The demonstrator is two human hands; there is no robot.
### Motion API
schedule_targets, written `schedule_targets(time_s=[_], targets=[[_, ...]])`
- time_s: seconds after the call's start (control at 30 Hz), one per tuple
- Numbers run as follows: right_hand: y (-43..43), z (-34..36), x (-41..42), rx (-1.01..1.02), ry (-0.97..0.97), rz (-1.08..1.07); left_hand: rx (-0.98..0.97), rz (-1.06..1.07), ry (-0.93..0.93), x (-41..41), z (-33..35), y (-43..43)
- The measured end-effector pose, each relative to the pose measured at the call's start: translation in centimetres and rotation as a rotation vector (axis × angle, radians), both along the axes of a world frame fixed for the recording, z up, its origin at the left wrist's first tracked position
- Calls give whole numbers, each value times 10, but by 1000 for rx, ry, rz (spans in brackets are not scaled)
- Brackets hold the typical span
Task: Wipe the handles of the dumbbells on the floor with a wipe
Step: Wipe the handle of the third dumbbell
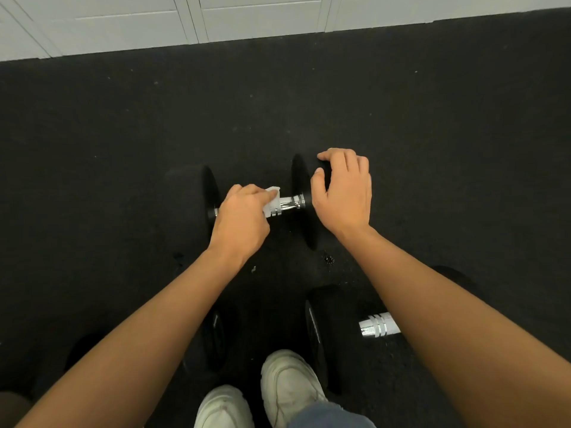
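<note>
A black dumbbell lies on the dark floor in the middle of the view, its chrome handle [290,204] running left to right. My left hand [241,220] grips a white wipe [272,196] wrapped around the left part of that handle. My right hand [343,193] rests with curled fingers over the dumbbell's right weight head [304,183]. A second dumbbell lies nearer to me on the right; a short piece of its chrome handle [378,326] shows beside my right forearm.
Another black weight head [216,332] sits under my left forearm, next to my white shoes [287,384]. A white panelled wall [247,20] borders the black rubber floor [432,118] at the far side. Small bits of debris lie on the floor.
</note>
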State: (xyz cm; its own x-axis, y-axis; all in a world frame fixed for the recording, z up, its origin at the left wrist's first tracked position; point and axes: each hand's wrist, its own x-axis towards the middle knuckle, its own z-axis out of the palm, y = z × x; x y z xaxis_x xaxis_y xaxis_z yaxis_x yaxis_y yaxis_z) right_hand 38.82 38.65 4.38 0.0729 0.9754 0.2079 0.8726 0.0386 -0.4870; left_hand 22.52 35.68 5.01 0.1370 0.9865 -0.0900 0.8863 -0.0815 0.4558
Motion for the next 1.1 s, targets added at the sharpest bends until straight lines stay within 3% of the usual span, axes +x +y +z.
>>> schedule_targets(time_s=[0.13,0.23,0.37,0.53,0.6,0.73,0.83,0.93,1.1], targets=[[-6,8,-12,-52,-30,-82,-170,390,-497,-2,19,-1],[-12,24,-23,-34,6,84,-303,552,-794,-9,27,0],[-19,41,-38,-266,220,442,-342,598,-938,-19,39,-4],[-27,47,-51,-345,263,443,-410,519,-1054,-20,52,-14],[-26,48,-53,-331,225,411,-381,474,-982,-22,54,-17],[-20,45,-51,-254,-43,306,-107,306,-385,-35,53,-21],[-16,36,-53,-339,-348,345,102,214,-60,-51,43,-24],[-17,30,-63,-404,-585,390,131,171,107,-66,32,-24],[-21,15,-68,-429,-692,369,83,172,145,-75,18,-27]])
